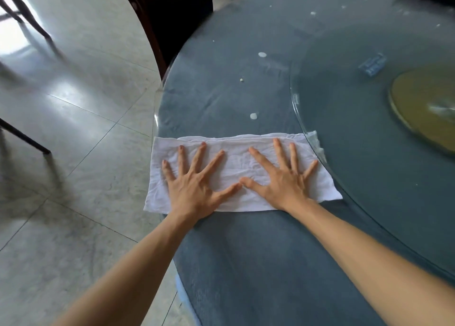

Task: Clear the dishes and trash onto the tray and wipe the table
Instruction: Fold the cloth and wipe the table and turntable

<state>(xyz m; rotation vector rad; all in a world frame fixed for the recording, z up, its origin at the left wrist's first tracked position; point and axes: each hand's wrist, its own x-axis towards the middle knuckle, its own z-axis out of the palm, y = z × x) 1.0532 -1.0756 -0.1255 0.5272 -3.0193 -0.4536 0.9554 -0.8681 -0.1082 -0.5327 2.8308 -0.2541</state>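
Both our bare forearms reach in from the bottom edge and meet at a white cloth (242, 171) spread flat near the left rim of the round table (258, 264). Our left hand (194, 180) lies palm down on the left half of the cloth, its fingers straight and fanned wide, gripping nothing. Our right hand (283, 175) lies the same way on the right half, fingers spread flat, and the two thumb tips nearly touch at the cloth's middle. At its left end the cloth hangs slightly past the table's rim, while its right end slips under the edge of the round glass turntable (369, 153) that sits raised over the table's middle.

Off to the left we see pale floor tiles (73, 104) and dark chair legs (24, 138), blurred. A dark chair back (172, 17) stands against the far left rim of the table. Beyond the cloth, on the blue tabletop, sit a few small white blobs (253, 116) and a tiny crumb (242, 80). Farther right, on the turntable, lies a small clear wrapper (373, 64), and near it a round yellowish disc (426, 109) shows at the glass's centre.
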